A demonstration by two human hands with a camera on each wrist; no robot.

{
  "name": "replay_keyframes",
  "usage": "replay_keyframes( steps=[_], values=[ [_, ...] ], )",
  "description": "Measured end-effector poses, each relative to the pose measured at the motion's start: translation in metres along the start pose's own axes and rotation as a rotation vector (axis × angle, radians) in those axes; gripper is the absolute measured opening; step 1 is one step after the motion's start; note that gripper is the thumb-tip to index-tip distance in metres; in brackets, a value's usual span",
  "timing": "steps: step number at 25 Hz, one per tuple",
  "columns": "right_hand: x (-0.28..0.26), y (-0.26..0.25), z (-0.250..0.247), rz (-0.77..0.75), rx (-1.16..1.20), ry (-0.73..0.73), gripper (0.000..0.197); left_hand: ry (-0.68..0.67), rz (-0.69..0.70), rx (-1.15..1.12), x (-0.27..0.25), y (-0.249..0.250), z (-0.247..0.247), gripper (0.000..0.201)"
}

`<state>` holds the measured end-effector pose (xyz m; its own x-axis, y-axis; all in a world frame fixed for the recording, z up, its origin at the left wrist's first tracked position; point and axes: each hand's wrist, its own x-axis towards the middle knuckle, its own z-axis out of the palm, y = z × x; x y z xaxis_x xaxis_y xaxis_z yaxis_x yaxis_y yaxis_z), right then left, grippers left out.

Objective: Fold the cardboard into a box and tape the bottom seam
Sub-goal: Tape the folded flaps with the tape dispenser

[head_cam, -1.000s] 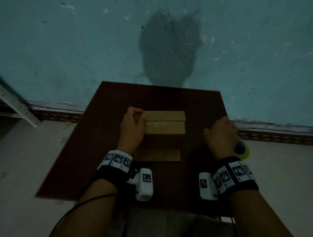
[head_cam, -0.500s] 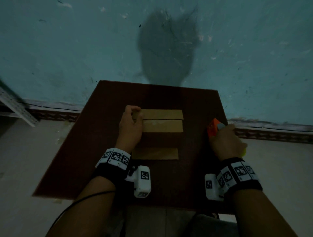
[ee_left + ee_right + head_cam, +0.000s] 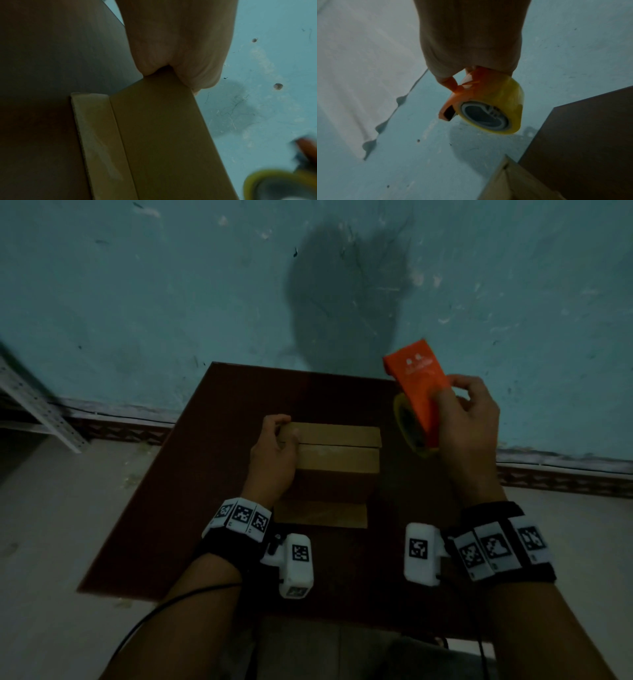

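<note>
The dark reddish-brown wooden desk (image 3: 212,508) is carrying the brown folded cardboard box (image 3: 337,460) at its middle. The left hand (image 3: 274,455) is gripping the box's left end, steadying the closed flaps. The right hand (image 3: 471,419) is clutching the orange dispenser with yellow tape roll (image 3: 416,392) above the right edge, probably readying to tape the seam.

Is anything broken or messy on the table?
Nothing looks broken or spilled. The box sits straight on the table, its flaps shut but untaped. One loose flap lies flat in front.
</note>
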<state>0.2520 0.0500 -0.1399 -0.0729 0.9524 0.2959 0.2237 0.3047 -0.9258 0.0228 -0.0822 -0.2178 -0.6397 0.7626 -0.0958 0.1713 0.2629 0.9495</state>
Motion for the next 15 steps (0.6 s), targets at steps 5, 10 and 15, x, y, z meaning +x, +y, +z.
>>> replay_keyframes(
  steps=[5,10,15],
  values=[
    [0.011,-0.039,0.031,-0.014,0.033,-0.292,0.018,-0.007,0.003,-0.042,0.001,0.0,-0.002,0.027],
    [0.013,-0.051,0.076,-0.071,-0.132,-0.615,0.037,0.006,0.021,-0.061,-0.001,0.003,-0.004,0.022],
    [0.013,-0.049,0.094,-0.064,-0.249,-0.722,0.041,-0.054,-0.013,-0.206,-0.005,0.007,-0.006,0.03]
  ],
)
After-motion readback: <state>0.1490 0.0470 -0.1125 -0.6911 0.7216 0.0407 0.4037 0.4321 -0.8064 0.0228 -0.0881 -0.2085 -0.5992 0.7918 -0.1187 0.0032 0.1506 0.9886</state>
